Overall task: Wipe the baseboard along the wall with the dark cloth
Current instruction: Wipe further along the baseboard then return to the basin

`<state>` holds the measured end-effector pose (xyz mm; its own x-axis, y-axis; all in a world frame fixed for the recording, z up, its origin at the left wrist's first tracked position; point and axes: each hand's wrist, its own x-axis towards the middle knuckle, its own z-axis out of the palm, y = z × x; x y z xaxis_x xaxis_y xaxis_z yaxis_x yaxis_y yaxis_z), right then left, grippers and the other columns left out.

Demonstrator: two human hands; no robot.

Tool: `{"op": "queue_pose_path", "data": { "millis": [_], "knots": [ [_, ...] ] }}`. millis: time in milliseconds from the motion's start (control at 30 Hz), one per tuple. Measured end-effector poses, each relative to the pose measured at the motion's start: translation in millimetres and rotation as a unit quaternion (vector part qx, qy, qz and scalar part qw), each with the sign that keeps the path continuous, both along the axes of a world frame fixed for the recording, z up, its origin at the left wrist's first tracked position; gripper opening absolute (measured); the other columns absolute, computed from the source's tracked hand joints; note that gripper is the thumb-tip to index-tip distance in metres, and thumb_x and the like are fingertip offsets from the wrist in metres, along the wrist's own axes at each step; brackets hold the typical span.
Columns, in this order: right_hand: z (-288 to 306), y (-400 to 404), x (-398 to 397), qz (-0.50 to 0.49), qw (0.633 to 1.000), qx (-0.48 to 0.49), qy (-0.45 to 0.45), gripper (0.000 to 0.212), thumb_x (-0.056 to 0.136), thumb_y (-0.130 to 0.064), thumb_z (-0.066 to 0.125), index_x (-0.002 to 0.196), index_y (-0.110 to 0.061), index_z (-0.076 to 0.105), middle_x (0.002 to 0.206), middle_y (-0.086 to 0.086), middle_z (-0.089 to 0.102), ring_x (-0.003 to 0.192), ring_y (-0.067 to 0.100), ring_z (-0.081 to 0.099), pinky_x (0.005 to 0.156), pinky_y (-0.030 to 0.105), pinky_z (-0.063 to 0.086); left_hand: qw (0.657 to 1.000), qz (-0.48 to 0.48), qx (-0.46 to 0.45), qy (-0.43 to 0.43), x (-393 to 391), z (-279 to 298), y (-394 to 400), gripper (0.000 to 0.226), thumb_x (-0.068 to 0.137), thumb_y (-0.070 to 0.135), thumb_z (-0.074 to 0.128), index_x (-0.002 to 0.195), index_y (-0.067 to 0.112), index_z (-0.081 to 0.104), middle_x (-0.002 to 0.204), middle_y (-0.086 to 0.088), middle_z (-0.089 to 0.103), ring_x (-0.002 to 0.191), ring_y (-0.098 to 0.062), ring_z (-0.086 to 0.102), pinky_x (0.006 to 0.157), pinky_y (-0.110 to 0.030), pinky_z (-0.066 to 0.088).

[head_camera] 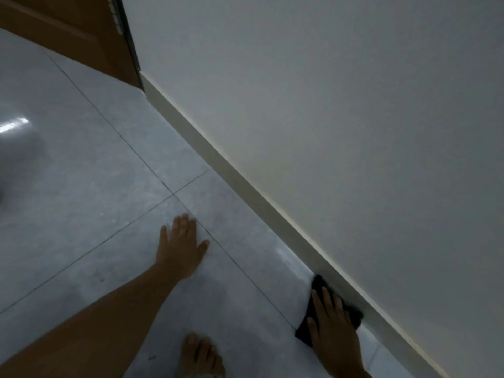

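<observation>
The pale baseboard (pixel 218 156) runs diagonally from the door frame at upper left down to the lower right, at the foot of the white wall. A dark cloth (pixel 317 289) lies pressed against the baseboard near the lower right. My right hand (pixel 332 331) lies flat on top of the cloth with fingers spread, pinning it against the baseboard and floor. My left hand (pixel 181 246) rests palm down on the grey floor tile, fingers apart, holding nothing, well to the left of the cloth.
Glossy grey floor tiles (pixel 81 186) with dark grout lines fill the left. A brown wooden door (pixel 81 31) stands at the upper left where the baseboard ends. A bare foot (pixel 200 356) is planted at the bottom edge between my arms.
</observation>
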<state>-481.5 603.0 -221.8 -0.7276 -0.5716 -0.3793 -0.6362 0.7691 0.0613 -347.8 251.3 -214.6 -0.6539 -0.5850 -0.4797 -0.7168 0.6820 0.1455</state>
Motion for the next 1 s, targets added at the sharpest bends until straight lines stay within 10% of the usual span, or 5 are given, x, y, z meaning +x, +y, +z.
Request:
{"op": "queue_pose_path", "data": {
  "millis": [233, 433, 700, 1000],
  "knots": [
    [-23.6, -26.4, 13.8, -0.058, 0.996, -0.016, 0.062, 0.061, 0.096, -0.039, 0.018, 0.129, -0.003, 0.056, 0.131, 0.024, 0.056, 0.116, 0.044, 0.047, 0.098, 0.051, 0.030, 0.986, 0.080, -0.083, 0.123, -7.9, -51.5, 10.7, 0.077, 0.094, 0.056, 0.011, 0.152, 0.007, 0.003, 0.161, -0.014, 0.000, 0.148, -0.027, -0.002, 0.116, -0.053, -0.005],
    [-15.4, -128.0, 8.0, 0.009, 0.997, -0.069, 0.013, 0.052, 0.090, -0.030, 0.033, 0.134, -0.007, 0.052, 0.135, 0.017, 0.055, 0.122, 0.038, 0.049, 0.098, 0.050, 0.045, 0.978, 0.085, -0.092, 0.167, -4.9, -59.2, 11.8, 0.075, 0.093, 0.053, 0.024, 0.150, 0.004, 0.020, 0.158, -0.016, 0.019, 0.146, -0.028, 0.014, 0.117, -0.054, 0.003],
    [4.1, -327.3, -17.0, 0.110, 0.985, -0.086, -0.101, 0.063, 0.096, -0.040, 0.031, 0.152, -0.016, 0.014, 0.160, 0.007, 0.013, 0.145, 0.031, 0.011, 0.109, 0.049, 0.031, 0.972, 0.102, -0.099, 0.187, 15.4, -60.7, -26.0, 0.070, 0.096, 0.049, 0.014, 0.151, 0.005, 0.012, 0.160, -0.013, 0.012, 0.148, -0.023, 0.005, 0.117, -0.051, -0.004],
    [-4.5, -131.1, 14.3, -0.078, 0.994, -0.012, 0.077, 0.056, 0.083, -0.032, 0.036, 0.134, -0.014, 0.053, 0.109, 0.018, 0.063, 0.086, 0.036, 0.057, 0.068, 0.044, 0.048, 0.970, 0.106, -0.116, 0.186, 23.4, -64.1, -33.0, 0.072, 0.094, 0.050, 0.022, 0.150, 0.003, 0.020, 0.158, -0.014, 0.020, 0.147, -0.024, 0.015, 0.117, -0.051, 0.001]
  ]
}}
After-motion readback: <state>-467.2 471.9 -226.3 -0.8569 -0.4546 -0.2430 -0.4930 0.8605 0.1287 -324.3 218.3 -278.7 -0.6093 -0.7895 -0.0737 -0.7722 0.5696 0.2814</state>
